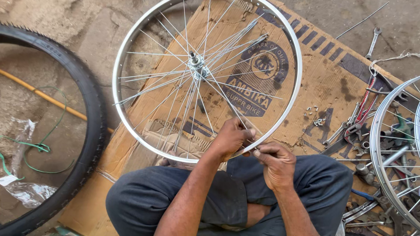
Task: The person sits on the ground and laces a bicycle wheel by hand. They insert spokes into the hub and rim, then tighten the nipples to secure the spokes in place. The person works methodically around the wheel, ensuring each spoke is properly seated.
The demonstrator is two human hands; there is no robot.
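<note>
- Head view: bicycle wheel (131, 43) lies tilted over flattened cardboard (323, 83), its near rim resting at the seated person's lap.
- Left hand (230, 139) reaches inside the rim, fingers closed around a spoke (227, 101) near its rim end.
- Right hand (276, 164) sits just outside the rim, fingertips pinched at the same spot; what they pinch is too small to tell.
- Black tyre (89, 113) lies left; wrenches (350, 126) and a second wheel (385, 175) lie right.

Shiny metal rim (131, 39), matt creased cardboard (319, 83), black rubber tyre (94, 113)
</note>
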